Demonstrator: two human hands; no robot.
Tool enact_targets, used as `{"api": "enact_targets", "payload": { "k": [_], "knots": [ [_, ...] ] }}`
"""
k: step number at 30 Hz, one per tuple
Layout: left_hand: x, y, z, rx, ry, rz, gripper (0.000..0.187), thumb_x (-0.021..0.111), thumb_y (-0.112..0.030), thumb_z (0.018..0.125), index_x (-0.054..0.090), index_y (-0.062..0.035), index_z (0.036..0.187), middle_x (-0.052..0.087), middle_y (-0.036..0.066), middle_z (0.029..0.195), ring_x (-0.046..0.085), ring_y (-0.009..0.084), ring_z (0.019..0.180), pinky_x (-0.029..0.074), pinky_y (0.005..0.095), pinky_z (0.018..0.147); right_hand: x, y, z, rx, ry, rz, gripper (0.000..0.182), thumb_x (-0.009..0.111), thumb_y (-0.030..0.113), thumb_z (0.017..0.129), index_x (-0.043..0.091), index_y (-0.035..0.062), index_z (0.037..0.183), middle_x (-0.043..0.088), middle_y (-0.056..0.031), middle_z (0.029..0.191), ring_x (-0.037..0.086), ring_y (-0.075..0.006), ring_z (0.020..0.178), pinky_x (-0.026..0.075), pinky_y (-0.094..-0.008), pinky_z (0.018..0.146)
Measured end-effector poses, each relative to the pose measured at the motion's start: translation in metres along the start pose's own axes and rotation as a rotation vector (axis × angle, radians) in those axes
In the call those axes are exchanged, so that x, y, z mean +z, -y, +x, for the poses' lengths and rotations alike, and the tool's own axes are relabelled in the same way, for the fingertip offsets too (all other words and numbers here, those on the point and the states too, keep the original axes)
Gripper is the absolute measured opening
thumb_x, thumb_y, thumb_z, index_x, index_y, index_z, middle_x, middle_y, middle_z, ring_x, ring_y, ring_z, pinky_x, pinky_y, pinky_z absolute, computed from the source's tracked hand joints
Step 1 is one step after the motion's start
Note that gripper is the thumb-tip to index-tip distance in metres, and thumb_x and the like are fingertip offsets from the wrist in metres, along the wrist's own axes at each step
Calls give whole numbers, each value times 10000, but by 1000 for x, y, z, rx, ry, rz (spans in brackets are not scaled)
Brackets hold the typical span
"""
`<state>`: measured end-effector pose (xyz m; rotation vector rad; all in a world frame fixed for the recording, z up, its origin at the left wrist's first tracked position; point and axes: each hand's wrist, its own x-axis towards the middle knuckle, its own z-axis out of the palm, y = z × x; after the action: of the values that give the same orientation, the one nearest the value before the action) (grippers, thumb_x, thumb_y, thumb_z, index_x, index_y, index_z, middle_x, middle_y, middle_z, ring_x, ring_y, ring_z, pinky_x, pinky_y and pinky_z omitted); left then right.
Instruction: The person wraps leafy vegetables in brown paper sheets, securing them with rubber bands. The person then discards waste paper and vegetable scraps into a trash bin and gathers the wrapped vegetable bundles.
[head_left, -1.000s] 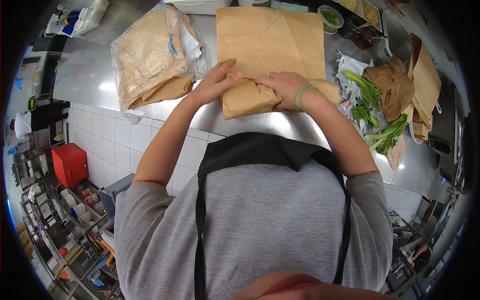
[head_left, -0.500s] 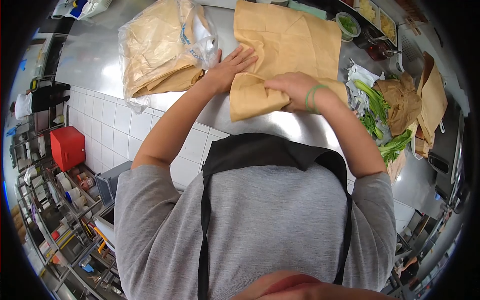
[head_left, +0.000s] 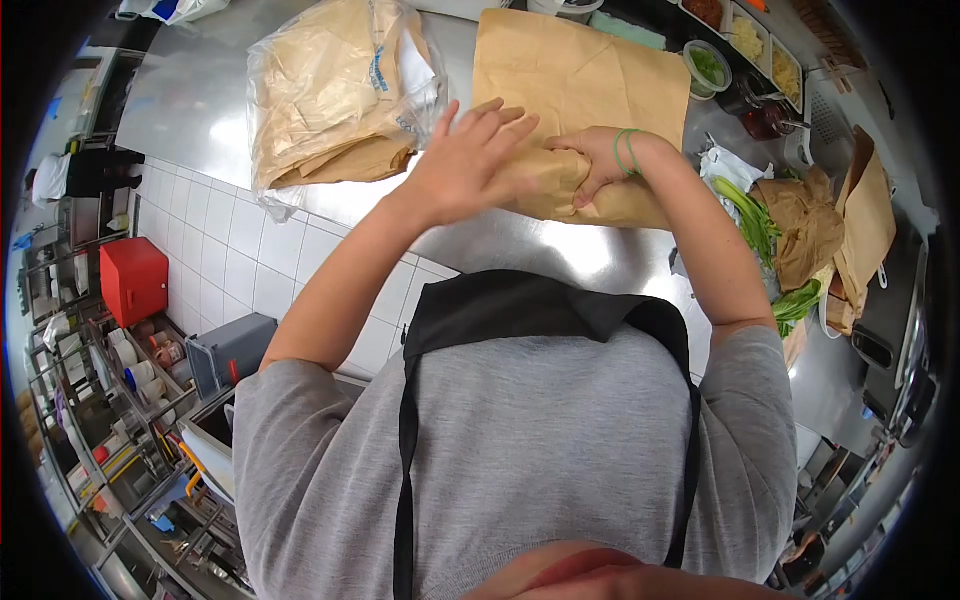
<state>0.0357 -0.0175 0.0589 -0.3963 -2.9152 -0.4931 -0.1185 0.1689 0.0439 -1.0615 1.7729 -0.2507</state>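
Observation:
Brown paper (head_left: 590, 75) lies spread on the steel counter, its near part folded over into a bulging roll; what is inside is hidden. My right hand (head_left: 600, 165), with green bands at the wrist, grips the rolled part between thumb and fingers. My left hand (head_left: 470, 160) is raised just left of the roll, fingers spread and slightly blurred, holding nothing. Left of it, a clear plastic bag (head_left: 320, 95) holds a stack of folded brown paper.
At the right are leafy greens (head_left: 750, 220), crumpled brown paper (head_left: 800, 225) and a tub of chopped greens (head_left: 708, 68). Food trays (head_left: 748, 40) stand at the back right. A red bin (head_left: 134, 281) is beyond the counter (head_left: 190, 100) on the left.
My left hand has lifted off the paper with its fingers spread. The near edge of the paper is folded further in, and my right hand has a tighter grip on it.

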Motion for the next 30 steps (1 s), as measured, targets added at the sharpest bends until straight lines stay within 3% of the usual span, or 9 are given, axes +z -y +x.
{"api": "enact_targets", "payload": {
  "k": [2,4,5,7,11,13,19,24,30],
  "knots": [
    [-1,-12,3,133,-101,40,629,556,-560,802,517,-113,1243,573,123,1133,510,306,1131,309,544,984,-3,7,0,-20,34,-5,839,848,196,555,446,131,1288,623,-89,1104,576,-240,1044,441,-321,889],
    [-6,-17,5,11,203,-43,732,659,-590,689,539,-82,1202,589,141,1110,573,337,1027,375,522,952,-4,7,2,-40,67,1,871,853,184,549,438,123,1312,619,-89,1119,573,-235,1052,440,-315,898],
    [-5,-18,6,6,207,-45,732,659,-590,689,539,-82,1202,589,141,1110,573,337,1027,375,522,952,-4,4,5,-16,95,40,874,856,178,546,442,127,1314,617,-83,1125,570,-228,1056,440,-311,898],
    [-3,-17,13,-273,355,-183,727,709,-533,666,540,-58,1190,602,149,1083,602,330,973,463,438,876,-5,-1,11,5,120,74,878,859,171,543,446,130,1316,614,-76,1130,567,-220,1060,440,-307,898],
    [10,-7,13,-291,216,-290,654,730,-460,673,571,-37,1146,634,163,1015,617,332,935,501,370,803,-7,-12,11,-67,109,215,839,858,183,560,457,97,1292,605,-76,1141,564,-204,1056,439,-298,895],
    [9,-1,19,-417,231,-478,620,744,-436,669,599,-18,1103,657,175,959,625,319,926,491,372,810,-12,-13,11,-89,121,290,831,856,197,567,458,85,1288,604,-79,1141,562,-200,1056,437,-298,898],
    [19,24,30,-532,325,-710,635,769,-416,653,603,-8,1110,669,151,973,636,246,911,479,319,818,-17,-22,12,-6,-13,264,856,862,284,536,476,79,1271,580,-98,1184,557,-234,1085,443,-337,913],
    [32,40,33,-560,309,-866,660,778,-393,648,588,46,1103,661,149,981,629,221,901,475,293,815,-11,-35,10,-94,-329,10,741,823,415,565,536,64,1151,527,-106,1117,501,-264,1082,392,-340,928],
    [20,35,39,-607,352,-1023,650,774,-326,697,534,61,1161,644,110,1007,614,157,901,467,267,818,0,-30,-9,-75,-568,-32,659,761,504,622,577,55,1067,529,-100,1051,519,-277,1028,411,-358,890]
  ]
}}
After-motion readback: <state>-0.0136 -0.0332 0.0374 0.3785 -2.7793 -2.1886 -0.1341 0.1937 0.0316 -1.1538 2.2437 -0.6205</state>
